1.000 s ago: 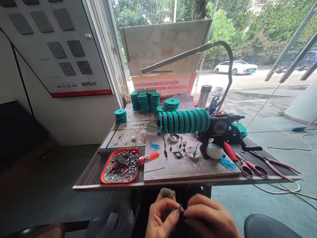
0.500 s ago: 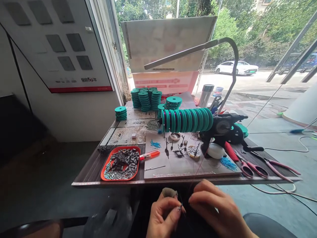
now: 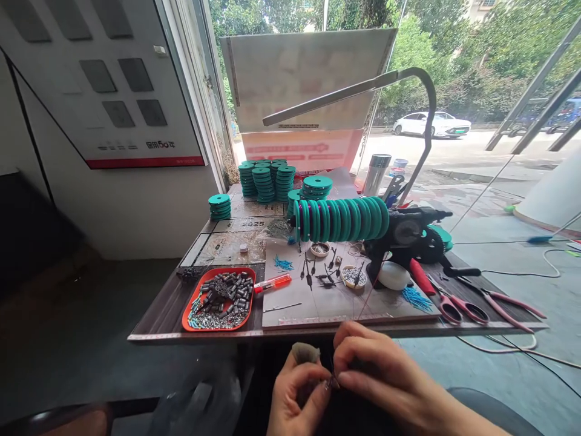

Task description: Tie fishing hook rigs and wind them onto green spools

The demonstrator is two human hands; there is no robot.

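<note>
My left hand (image 3: 299, 393) is pinched at the near side of the table, with a small shiny metal fitting and thin line between thumb and index fingertip. A greyish-green finger cover (image 3: 305, 353) sits on one of its fingers. Close against it, my right hand (image 3: 374, 366) is closed in a pinch on the thin line, its fingertips almost touching the left thumb. Beyond the hands, a row of green foam spools (image 3: 342, 219) is mounted on a black hand-crank winder (image 3: 408, 233). Line runs down from the spools towards my hands. The fingers mostly hide the fitting.
An orange tray (image 3: 185, 315) holds dark weights and small metal parts. On the board (image 3: 281, 318) lie a red-capped pen (image 3: 272, 283), small dishes and blue pieces. Scissors (image 3: 458, 309) and pliers (image 3: 508, 306) rest at right. Stacked green spools (image 3: 263, 184) stand behind, under a lamp arm (image 3: 336, 100).
My right hand has moved left and its fingertips have closed in beside the left fingertips. The left hand keeps its pinch. The view has shifted slightly.
</note>
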